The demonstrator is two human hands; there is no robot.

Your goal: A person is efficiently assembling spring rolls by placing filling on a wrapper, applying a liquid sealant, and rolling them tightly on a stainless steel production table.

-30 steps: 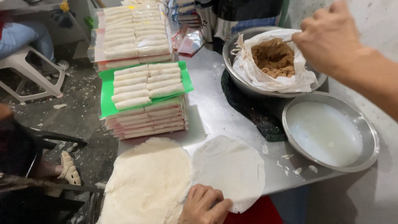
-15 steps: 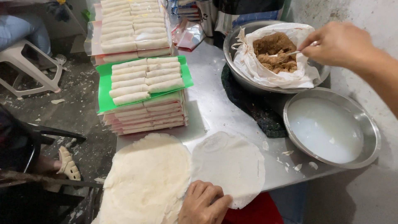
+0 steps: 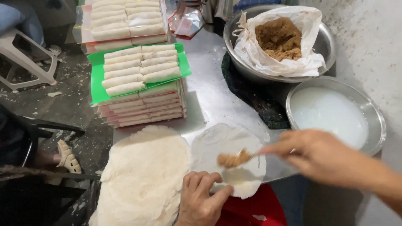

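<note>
- My right hand [image 3: 318, 157] has its fingers pinched on a spoon [image 3: 240, 158] of brown filling, just above the single wrapper [image 3: 228, 144].
- Left hand [image 3: 201, 199] presses that wrapper's near edge, fingers curled, gripping nothing.
- Wrapper stack [image 3: 142, 175] sits just left of it.

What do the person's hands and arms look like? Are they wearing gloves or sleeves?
No gloves and no sleeves that I can see. Both hands are bare. The left hand shows short, plain fingernails and no rings. The right hand is a bit blurred, and its forearm is bare all the way to the picture's edge, with no watch or bracelet showing.
</note>
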